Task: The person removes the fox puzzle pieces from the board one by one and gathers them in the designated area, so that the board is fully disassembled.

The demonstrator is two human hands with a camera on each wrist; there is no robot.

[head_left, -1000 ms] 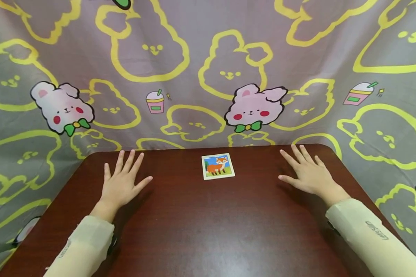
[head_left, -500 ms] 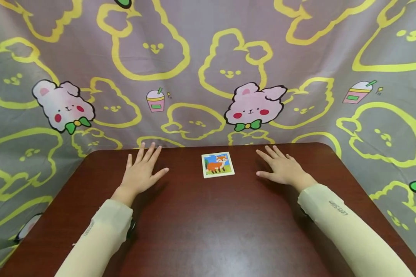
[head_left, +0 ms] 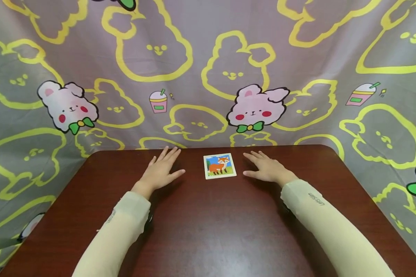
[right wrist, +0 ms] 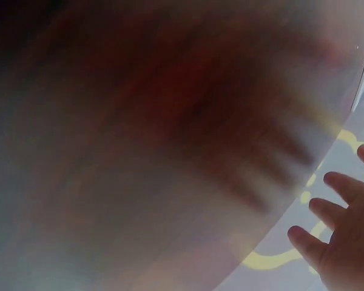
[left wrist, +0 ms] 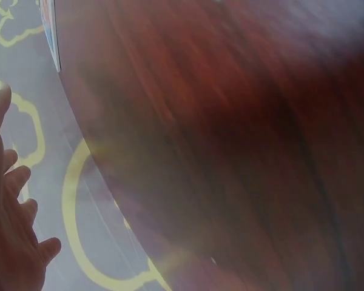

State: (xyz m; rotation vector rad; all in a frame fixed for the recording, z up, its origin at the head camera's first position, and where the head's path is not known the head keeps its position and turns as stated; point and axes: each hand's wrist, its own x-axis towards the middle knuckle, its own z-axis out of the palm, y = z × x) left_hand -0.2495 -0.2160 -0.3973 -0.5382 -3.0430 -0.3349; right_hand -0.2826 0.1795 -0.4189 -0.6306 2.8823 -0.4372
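Note:
A square picture puzzle (head_left: 220, 166) with a white border and an orange fox on it lies flat near the far edge of the table. To its left, my left hand (head_left: 161, 172) is held over the table with fingers extended and thumb toward the puzzle, holding nothing. On the other side, my right hand (head_left: 265, 169) reaches in with straight fingers, its tips a short gap from the puzzle's right edge. The left wrist view shows the left hand (left wrist: 15, 224) with spread fingers and a sliver of the puzzle (left wrist: 50, 30). Spread fingers (right wrist: 335, 209) appear in the right wrist view.
The dark reddish-brown table (head_left: 215, 231) has a glossy top with rounded far corners. Behind it and along both sides hangs a grey curtain (head_left: 194, 50) with yellow bear outlines and pink rabbits. Light sleeves cover both forearms.
Both hands have moved inward from the table's sides toward the puzzle, the left going right and the right going left. The puzzle stays where it was.

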